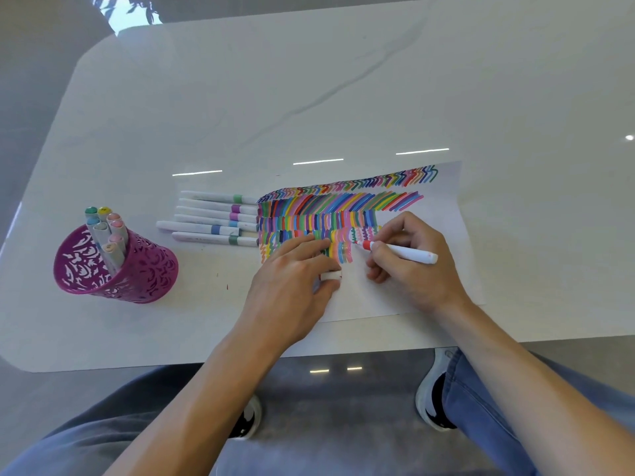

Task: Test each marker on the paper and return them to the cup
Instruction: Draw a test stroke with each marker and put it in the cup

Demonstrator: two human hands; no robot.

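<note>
My right hand (pixel 410 259) grips a white marker with a red collar (pixel 405 252), its tip down on the paper (pixel 436 214) beside rows of coloured strokes. On the paper's lower left part rests my left hand (pixel 292 283), which holds a small white cap (pixel 330 275) between thumb and fingers. A purple cut-out cup (pixel 137 269) stands at the left of the table with several capped markers (pixel 104 231) upright in it. Several more capped markers (pixel 216 218) lie in a row between the cup and the paper.
The white marble table (pixel 309 91) stretches far behind the paper. Its front edge runs just below my wrists. My knees and shoes show under it over a grey floor.
</note>
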